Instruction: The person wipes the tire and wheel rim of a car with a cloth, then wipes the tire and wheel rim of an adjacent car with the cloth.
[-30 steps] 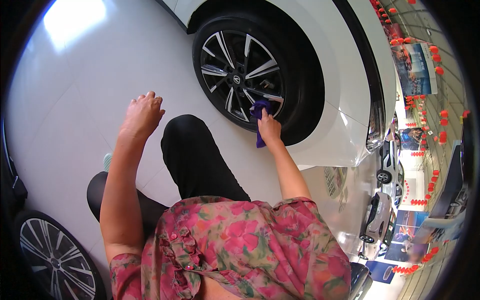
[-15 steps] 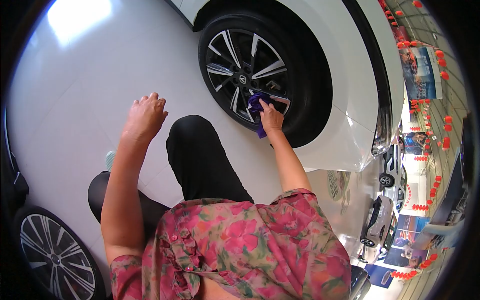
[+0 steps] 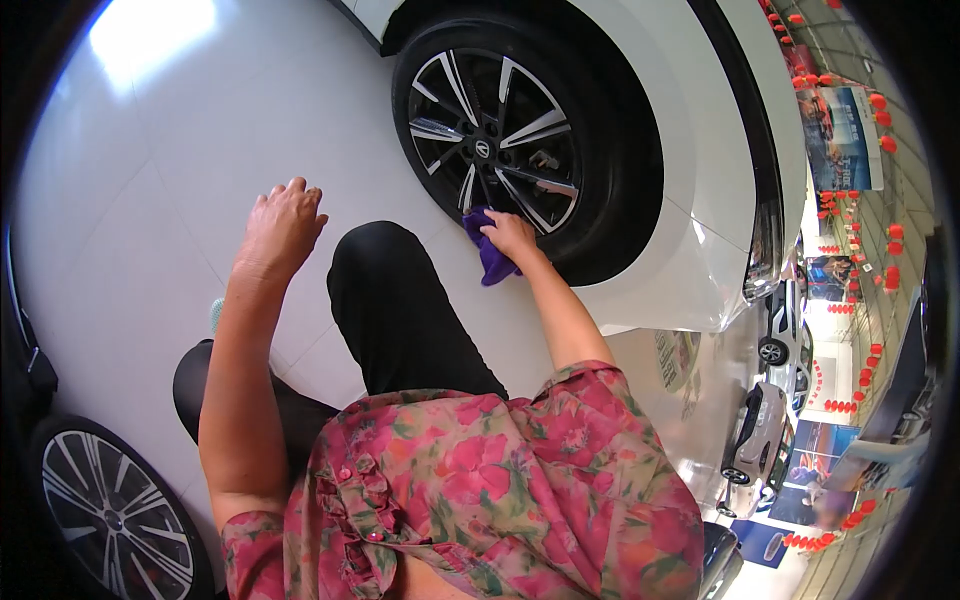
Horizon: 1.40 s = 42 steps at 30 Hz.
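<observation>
The right hand (image 3: 513, 236) is gripping a purple cloth (image 3: 491, 262), fingers bent over it, the cloth spilling out on the hand's left side with its long axis running from the wheel (image 3: 483, 150) back toward the person. The wheel is standing just beyond the fingertips, its lower edge meeting the cloth. Much farther from it, the left hand (image 3: 282, 226) is hovering beside the knee (image 3: 385, 265), loosely curled, seemingly holding nothing.

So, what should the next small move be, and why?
Probably slide the purple cloth up the bright spoke just above it: the right hand holds the cloth at the lower edge of the wheel, by that spoke's outer end.
</observation>
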Each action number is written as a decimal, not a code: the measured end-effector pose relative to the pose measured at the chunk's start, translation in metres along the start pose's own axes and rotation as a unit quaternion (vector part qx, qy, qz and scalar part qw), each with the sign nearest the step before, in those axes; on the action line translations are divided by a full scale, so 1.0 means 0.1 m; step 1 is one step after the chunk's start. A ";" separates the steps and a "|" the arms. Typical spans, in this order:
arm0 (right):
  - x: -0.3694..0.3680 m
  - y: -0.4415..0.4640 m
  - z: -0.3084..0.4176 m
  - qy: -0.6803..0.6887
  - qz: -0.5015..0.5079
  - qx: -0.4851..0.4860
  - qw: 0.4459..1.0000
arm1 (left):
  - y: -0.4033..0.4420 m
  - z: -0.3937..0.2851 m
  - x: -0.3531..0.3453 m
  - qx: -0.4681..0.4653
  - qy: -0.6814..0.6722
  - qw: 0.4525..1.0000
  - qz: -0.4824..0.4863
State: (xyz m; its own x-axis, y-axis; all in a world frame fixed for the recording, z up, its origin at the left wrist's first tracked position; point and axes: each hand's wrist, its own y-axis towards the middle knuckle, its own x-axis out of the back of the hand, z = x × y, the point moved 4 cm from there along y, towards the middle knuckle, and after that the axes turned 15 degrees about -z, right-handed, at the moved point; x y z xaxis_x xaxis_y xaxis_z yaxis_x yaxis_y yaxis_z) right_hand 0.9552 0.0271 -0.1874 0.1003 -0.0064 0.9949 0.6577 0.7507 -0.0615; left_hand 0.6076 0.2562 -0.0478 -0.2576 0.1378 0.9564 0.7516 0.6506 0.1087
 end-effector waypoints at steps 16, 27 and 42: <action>-0.49 -0.25 -0.86 0.197 -0.288 -0.322 0.880 | -0.01 -0.04 -0.02 0.000 0.013 1.000 0.018; -0.47 0.13 -0.24 0.099 -0.278 -0.284 0.912 | 0.10 -0.13 -0.06 -0.004 0.027 0.999 0.039; -0.63 0.24 -0.21 -0.287 -0.136 0.164 0.934 | 0.10 -0.13 -0.11 -0.004 0.030 0.999 0.044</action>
State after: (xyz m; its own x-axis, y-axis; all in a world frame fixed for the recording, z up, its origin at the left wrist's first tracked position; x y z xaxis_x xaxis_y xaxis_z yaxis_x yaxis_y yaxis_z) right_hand 0.9801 0.0314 -0.2531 -0.5161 0.0587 0.8545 0.3263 0.9359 0.1329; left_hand 0.6260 0.2519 -0.0540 -0.1532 0.1495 0.9768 0.7751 0.6314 0.0249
